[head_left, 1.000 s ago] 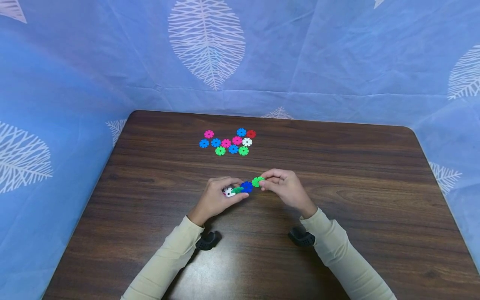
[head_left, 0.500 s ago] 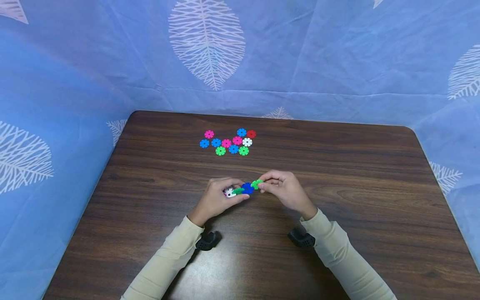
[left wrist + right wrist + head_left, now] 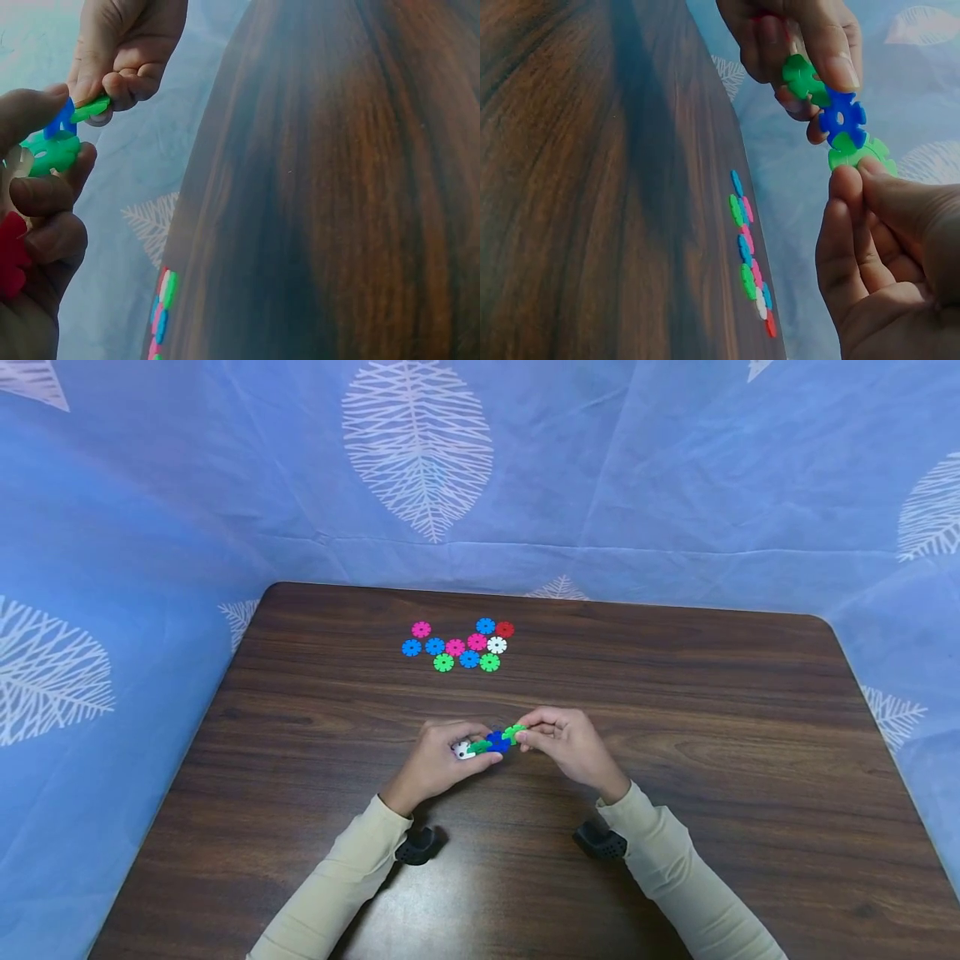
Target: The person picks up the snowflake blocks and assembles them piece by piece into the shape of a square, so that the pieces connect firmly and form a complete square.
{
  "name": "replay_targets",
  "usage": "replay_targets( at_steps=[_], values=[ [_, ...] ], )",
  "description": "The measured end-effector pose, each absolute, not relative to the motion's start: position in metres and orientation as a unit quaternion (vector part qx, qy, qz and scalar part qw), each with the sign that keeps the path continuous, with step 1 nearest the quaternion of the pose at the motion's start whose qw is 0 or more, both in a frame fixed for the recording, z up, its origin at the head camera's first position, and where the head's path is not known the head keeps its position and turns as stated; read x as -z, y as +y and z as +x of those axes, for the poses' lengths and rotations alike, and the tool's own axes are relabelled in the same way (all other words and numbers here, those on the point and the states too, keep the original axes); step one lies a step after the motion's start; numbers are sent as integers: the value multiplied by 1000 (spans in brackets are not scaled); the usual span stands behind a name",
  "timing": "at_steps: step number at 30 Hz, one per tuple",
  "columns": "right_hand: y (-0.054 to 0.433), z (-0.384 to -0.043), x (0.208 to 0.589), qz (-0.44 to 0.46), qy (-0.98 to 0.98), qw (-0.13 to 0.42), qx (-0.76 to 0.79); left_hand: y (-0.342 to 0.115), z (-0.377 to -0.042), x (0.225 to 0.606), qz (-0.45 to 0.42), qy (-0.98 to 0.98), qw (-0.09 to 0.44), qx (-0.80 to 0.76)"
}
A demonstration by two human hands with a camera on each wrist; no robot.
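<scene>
By the right hand (image 3: pixel 570 745), a light-green slotted disc (image 3: pixel 859 148) is pinched at its edge against a blue slotted disc (image 3: pixel 851 120). The blue disc ends a short chain (image 3: pixel 480 747) with green and white pieces, gripped by the left hand (image 3: pixel 430 762), presumably so the joint is braced. Beyond, loose multicoloured discs (image 3: pixel 459 645) are spread flat, uncontained, on the wooden tabletop (image 3: pixel 675 693).
</scene>
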State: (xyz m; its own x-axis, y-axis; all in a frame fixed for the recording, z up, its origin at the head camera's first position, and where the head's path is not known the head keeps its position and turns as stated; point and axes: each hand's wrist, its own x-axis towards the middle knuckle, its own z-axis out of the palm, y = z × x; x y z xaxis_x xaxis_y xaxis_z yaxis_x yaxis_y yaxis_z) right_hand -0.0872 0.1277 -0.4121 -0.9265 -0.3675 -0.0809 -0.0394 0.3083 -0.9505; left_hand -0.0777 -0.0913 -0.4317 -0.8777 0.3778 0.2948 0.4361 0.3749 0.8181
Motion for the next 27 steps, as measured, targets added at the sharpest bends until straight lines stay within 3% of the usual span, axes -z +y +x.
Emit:
replay_targets(
  at_steps=[11,15,23,27],
  values=[
    [130,-93,410,-127,805,120,567,-83,-79,439,-217,-825,35,521],
    [132,-95,411,-128,795,129,578,-79,-79,441,-188,-809,-15,557],
    [134,-101,415,-134,782,135,594,-77,-79,441,-165,-755,-173,611],
    [132,-107,413,-142,787,139,584,-76,-79,442,-173,-731,-203,628]
  ],
)
